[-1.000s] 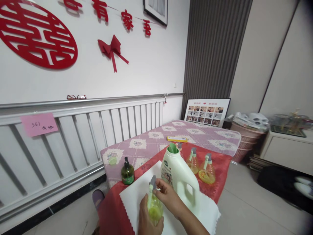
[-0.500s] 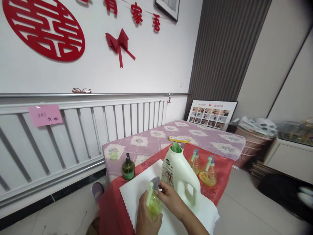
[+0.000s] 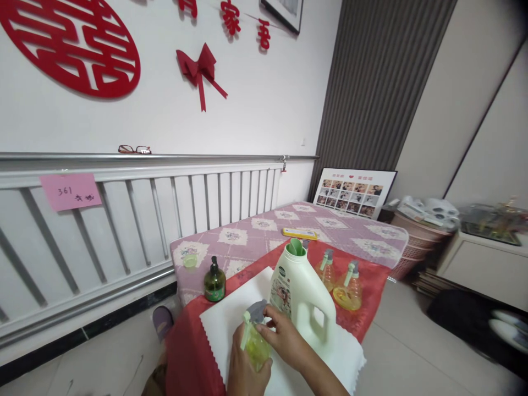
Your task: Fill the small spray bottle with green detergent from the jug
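Observation:
My left hand (image 3: 246, 366) is wrapped round the body of a clear spray bottle (image 3: 257, 347) with yellow-green liquid in it. At the bottle's top, the fingers of my right hand (image 3: 284, 336) pinch the grey spray head (image 3: 257, 311), which has a pale green trigger. Just behind my right hand stands a large pale green jug (image 3: 303, 291) with a handle; a green cup or funnel-like piece (image 3: 295, 247) sits in its mouth. Two more spray bottles (image 3: 348, 289) holding yellow liquid stand right of the jug, and another is mostly hidden behind it.
A white cloth (image 3: 218, 324) lies over a red cloth (image 3: 187, 341) on the table with a floral cover (image 3: 264, 224). A dark green pump bottle (image 3: 214, 283) and a pale green lid (image 3: 190, 260) are at left. Farther back lies a yellow box (image 3: 300, 234). A radiator (image 3: 144, 220) lines the wall.
The spray bottle and both hands have shifted slightly left and down, and the grey head has turned a little. My grip on bottle and head stays the same. The view has moved slightly.

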Tool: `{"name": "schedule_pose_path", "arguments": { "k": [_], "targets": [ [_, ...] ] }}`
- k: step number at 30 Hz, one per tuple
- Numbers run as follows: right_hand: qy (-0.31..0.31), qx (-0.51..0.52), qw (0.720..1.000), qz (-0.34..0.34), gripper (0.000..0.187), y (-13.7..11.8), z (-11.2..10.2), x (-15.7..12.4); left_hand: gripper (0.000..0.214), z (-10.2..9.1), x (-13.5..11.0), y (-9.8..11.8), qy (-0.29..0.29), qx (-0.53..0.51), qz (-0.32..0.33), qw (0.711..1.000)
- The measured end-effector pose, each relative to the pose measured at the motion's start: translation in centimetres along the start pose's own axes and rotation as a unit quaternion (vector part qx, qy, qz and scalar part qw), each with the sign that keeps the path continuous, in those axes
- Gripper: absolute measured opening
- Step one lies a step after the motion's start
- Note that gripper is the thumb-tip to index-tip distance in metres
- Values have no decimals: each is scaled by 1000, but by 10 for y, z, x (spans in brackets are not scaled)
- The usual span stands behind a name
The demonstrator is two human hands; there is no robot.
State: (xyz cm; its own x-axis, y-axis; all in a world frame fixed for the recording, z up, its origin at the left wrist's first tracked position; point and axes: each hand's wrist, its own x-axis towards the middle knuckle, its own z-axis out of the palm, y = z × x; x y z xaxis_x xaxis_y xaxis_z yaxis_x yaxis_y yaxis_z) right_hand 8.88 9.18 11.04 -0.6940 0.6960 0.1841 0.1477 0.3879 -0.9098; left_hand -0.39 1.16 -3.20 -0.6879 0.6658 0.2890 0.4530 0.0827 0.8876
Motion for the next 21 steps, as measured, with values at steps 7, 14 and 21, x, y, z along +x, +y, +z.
{"name": "schedule_pose_path", "arguments": {
  "k": [7, 14, 21],
  "targets": [
    [71, -10, 997, 23, 12, 12, 15, -3, 75, 0, -2, 1, 9, -5, -6, 1000],
    [176, 5, 983, 48, 17, 11, 45, -6, 70, -6, -1, 10, 1, -18, 30, 999],
    [256, 25, 964, 64, 25, 3, 61, -6, 79, -14, 4, 18, -48, -39, -15, 998]
  ]
}}
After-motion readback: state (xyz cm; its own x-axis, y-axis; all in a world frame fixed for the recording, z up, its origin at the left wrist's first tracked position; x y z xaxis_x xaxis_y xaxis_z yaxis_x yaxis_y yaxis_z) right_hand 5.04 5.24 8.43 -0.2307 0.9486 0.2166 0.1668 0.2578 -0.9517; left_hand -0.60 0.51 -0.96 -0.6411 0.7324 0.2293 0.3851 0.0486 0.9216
